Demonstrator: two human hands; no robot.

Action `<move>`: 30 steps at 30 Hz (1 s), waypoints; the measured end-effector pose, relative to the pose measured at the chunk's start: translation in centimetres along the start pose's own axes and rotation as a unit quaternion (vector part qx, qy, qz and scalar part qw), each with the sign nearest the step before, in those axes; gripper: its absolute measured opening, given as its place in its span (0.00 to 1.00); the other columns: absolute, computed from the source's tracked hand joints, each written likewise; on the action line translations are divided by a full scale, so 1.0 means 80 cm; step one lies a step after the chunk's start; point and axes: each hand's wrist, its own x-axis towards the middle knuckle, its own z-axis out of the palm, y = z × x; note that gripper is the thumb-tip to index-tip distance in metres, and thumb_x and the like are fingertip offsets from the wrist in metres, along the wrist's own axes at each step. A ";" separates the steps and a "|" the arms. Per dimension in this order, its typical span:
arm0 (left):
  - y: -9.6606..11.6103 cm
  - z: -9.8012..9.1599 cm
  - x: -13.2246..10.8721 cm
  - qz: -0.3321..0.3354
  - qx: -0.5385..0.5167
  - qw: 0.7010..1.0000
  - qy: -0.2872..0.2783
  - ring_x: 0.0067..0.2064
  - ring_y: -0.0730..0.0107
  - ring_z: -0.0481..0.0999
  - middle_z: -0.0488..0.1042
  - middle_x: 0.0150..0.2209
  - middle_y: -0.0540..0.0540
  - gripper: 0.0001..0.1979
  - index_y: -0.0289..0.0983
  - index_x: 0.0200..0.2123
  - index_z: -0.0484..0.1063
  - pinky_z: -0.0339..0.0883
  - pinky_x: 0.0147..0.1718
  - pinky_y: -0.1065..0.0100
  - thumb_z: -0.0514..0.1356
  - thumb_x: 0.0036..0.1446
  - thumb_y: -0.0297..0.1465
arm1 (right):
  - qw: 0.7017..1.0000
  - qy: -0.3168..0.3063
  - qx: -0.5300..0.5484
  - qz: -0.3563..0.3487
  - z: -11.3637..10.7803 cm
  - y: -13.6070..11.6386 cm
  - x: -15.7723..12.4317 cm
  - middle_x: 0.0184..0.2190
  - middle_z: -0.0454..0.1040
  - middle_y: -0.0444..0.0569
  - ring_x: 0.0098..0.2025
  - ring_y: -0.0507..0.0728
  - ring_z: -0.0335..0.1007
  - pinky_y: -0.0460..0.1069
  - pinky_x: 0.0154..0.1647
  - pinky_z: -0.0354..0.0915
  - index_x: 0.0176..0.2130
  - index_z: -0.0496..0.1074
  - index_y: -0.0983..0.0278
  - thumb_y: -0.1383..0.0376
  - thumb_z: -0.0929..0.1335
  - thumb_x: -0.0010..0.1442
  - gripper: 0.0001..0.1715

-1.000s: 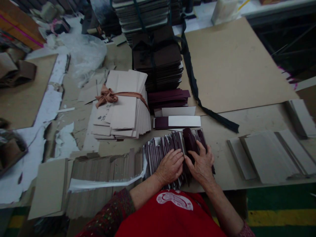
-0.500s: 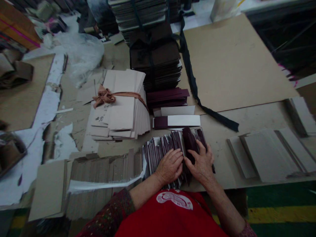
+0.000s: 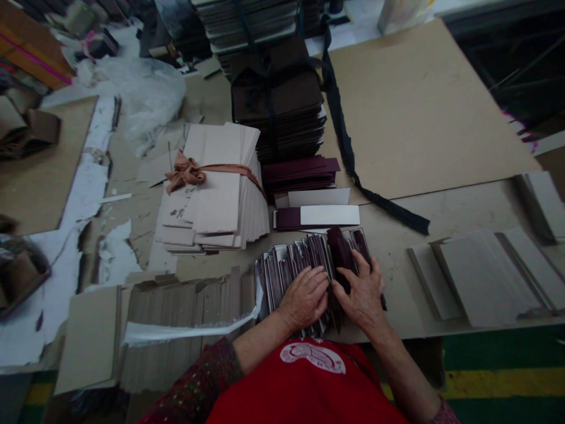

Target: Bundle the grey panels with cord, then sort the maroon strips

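Note:
A row of maroon and white cards [image 3: 282,268] stands packed on edge in front of me, close to the table's near side. My left hand [image 3: 304,297] rests over the tops of these cards, its fingers lying flat and side by side. Just to its right, my right hand [image 3: 364,294] has its thumb and fingers around a few leaning maroon cards [image 3: 339,247] at the right end of the row. The thumb almost meets the left fingertips. The lower parts of the cards are hidden beneath both hands.
Grey boards [image 3: 189,306] stand in a row to the left, partly wrapped by a white strip [image 3: 189,331]. Behind are a tied bundle of pale boards [image 3: 216,206], maroon strips [image 3: 300,174] and a dark tied stack [image 3: 278,94]. More grey boards [image 3: 485,277] lie right.
Both hands keep nearly the same place on the cards. The whole view has shifted very slightly.

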 end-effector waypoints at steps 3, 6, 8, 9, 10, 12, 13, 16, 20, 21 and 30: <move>-0.001 0.001 -0.001 -0.003 -0.003 1.000 -0.009 0.65 0.56 0.65 0.74 0.54 0.37 0.19 0.32 0.56 0.67 0.61 0.65 0.50 0.55 0.62 0.26 | 1.000 0.011 -0.012 -0.001 0.000 -0.005 -0.002 0.68 0.54 0.54 0.67 0.80 0.42 0.79 0.57 0.55 0.53 0.76 0.60 0.57 0.65 0.62 0.22; -0.002 0.002 -0.002 0.000 -0.003 1.000 -0.012 0.65 0.55 0.65 0.73 0.55 0.38 0.18 0.32 0.56 0.68 0.62 0.65 0.49 0.54 0.63 0.26 | 0.999 0.023 -0.046 -0.010 0.001 -0.010 -0.004 0.68 0.55 0.54 0.68 0.78 0.40 0.78 0.59 0.52 0.59 0.71 0.61 0.61 0.63 0.64 0.25; -0.002 0.002 -0.002 0.003 -0.001 1.000 -0.015 0.65 0.55 0.65 0.73 0.56 0.39 0.17 0.33 0.55 0.68 0.61 0.65 0.49 0.54 0.64 0.26 | 0.997 0.024 -0.067 -0.025 0.003 -0.010 -0.005 0.68 0.56 0.52 0.70 0.76 0.39 0.78 0.61 0.49 0.62 0.68 0.60 0.65 0.61 0.66 0.26; -0.002 0.001 -0.002 0.002 0.000 1.000 -0.020 0.65 0.55 0.65 0.73 0.56 0.39 0.17 0.33 0.55 0.68 0.61 0.65 0.49 0.53 0.64 0.26 | 0.997 0.025 -0.071 -0.032 0.005 -0.009 -0.006 0.68 0.57 0.52 0.70 0.75 0.39 0.77 0.62 0.48 0.63 0.67 0.60 0.67 0.60 0.66 0.27; -0.001 -0.001 -0.003 0.000 0.000 1.000 -0.028 0.65 0.55 0.65 0.72 0.57 0.39 0.17 0.33 0.55 0.68 0.60 0.65 0.49 0.53 0.64 0.26 | 0.996 0.027 -0.070 -0.039 0.007 -0.007 -0.006 0.67 0.58 0.52 0.70 0.73 0.40 0.76 0.63 0.49 0.63 0.66 0.60 0.68 0.60 0.66 0.28; 0.001 -0.006 -0.005 -0.010 0.000 0.999 -0.047 0.66 0.55 0.63 0.71 0.59 0.38 0.18 0.33 0.57 0.67 0.60 0.66 0.48 0.53 0.65 0.27 | 0.996 0.037 -0.057 -0.053 0.011 -0.002 -0.006 0.67 0.59 0.53 0.70 0.71 0.43 0.73 0.63 0.52 0.64 0.65 0.60 0.70 0.59 0.67 0.28; 0.002 -0.009 -0.006 -0.016 0.001 0.998 -0.056 0.67 0.55 0.62 0.69 0.60 0.38 0.19 0.33 0.58 0.67 0.60 0.66 0.48 0.54 0.64 0.26 | 0.996 0.042 -0.046 -0.061 0.013 0.001 -0.005 0.66 0.59 0.54 0.69 0.71 0.44 0.71 0.63 0.53 0.63 0.65 0.60 0.70 0.59 0.67 0.28; 0.005 -0.019 -0.011 -0.025 0.007 0.996 -0.082 0.68 0.52 0.59 0.67 0.62 0.38 0.22 0.33 0.60 0.64 0.60 0.65 0.48 0.54 0.63 0.25 | 0.995 0.059 -0.017 -0.081 0.017 0.006 -0.005 0.65 0.60 0.56 0.68 0.70 0.47 0.69 0.62 0.57 0.59 0.70 0.61 0.71 0.60 0.67 0.24; 0.007 -0.027 -0.014 -0.035 0.008 0.993 -0.113 0.67 0.52 0.59 0.67 0.62 0.39 0.23 0.33 0.61 0.64 0.60 0.65 0.48 0.54 0.63 0.26 | 0.993 0.089 0.017 -0.071 0.016 0.003 -0.005 0.62 0.63 0.56 0.63 0.69 0.54 0.68 0.59 0.59 0.50 0.76 0.61 0.69 0.62 0.67 0.17; 0.007 -0.028 -0.014 -0.039 0.008 0.992 -0.117 0.67 0.51 0.59 0.67 0.62 0.39 0.23 0.34 0.61 0.64 0.59 0.65 0.48 0.55 0.63 0.26 | 0.993 0.095 0.031 -0.066 0.016 0.002 -0.005 0.60 0.64 0.56 0.61 0.68 0.56 0.67 0.59 0.60 0.48 0.76 0.61 0.68 0.63 0.67 0.15; 0.009 -0.025 -0.011 -0.059 0.007 0.989 -0.136 0.68 0.52 0.58 0.67 0.62 0.40 0.26 0.34 0.62 0.63 0.55 0.67 0.49 0.57 0.60 0.26 | 0.987 0.081 0.117 -0.079 0.006 -0.004 0.000 0.50 0.72 0.55 0.52 0.64 0.62 0.61 0.54 0.61 0.45 0.77 0.64 0.59 0.67 0.66 0.13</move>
